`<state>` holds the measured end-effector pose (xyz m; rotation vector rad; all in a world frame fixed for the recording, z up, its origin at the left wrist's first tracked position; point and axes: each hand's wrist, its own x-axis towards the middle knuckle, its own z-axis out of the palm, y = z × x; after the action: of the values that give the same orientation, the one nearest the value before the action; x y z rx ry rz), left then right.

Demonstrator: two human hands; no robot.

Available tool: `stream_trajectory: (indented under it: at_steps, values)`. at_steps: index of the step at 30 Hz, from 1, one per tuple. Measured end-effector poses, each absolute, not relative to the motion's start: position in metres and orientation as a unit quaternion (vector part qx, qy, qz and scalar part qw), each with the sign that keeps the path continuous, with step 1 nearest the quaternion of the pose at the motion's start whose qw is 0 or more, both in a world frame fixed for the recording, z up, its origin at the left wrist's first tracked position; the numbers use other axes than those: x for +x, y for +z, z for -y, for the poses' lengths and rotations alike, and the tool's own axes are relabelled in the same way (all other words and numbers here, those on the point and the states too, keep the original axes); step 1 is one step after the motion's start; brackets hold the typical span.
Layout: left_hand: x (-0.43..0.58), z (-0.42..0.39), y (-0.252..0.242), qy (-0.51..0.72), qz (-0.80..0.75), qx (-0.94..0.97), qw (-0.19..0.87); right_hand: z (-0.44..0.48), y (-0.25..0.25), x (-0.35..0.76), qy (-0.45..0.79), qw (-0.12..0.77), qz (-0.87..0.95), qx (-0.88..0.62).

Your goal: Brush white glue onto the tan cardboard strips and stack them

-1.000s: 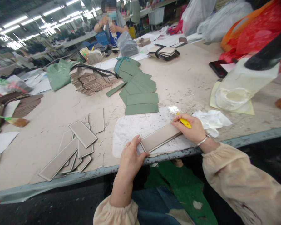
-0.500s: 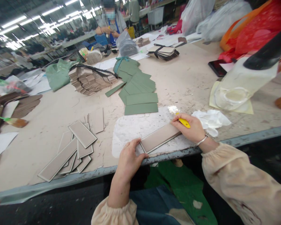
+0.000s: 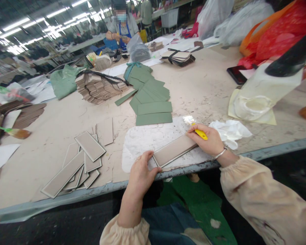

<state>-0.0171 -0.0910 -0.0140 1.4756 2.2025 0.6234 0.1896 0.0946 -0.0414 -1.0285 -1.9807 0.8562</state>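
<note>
A beige rectangular panel (image 3: 175, 149) with a pale and dark edge lies aslant near the table's front edge, on a white sheet (image 3: 132, 143). My left hand (image 3: 142, 172) grips the panel's left end, thumb at the near corner and fingers at the far one. At the other end, my right hand (image 3: 208, 139) is closed around a small tool with a yellow handle (image 3: 201, 133), its fingertips touching the panel. The tool's working end is hidden by my fingers. Just beyond that hand sits a dab of white paste (image 3: 188, 119).
Edged beige panels (image 3: 90, 146) lie in a loose pile at left. Green strips (image 3: 154, 107) fan out behind the sheet, beside bundled beige pieces (image 3: 98, 86). To the right are crumpled white tissue (image 3: 229, 131), a glue-smeared container (image 3: 260, 98) and a phone (image 3: 236, 74). A co-worker (image 3: 122, 27) stands across the table.
</note>
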Motion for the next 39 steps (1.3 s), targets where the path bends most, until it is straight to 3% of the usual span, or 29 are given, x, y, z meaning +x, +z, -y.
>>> stream_trajectory:
  at_steps: [26,39]
  values:
    - [-0.0146,0.0906,-0.0099,0.185,-0.772,0.586,0.163,-0.0939,-0.0401,0.1883,0.313,0.364,0.784,-0.393]
    - [-0.0143,0.0900,-0.0103,0.158,-0.776,0.590,0.154,-0.0923,-0.0348,0.1872,0.237,0.359,0.828,-0.360]
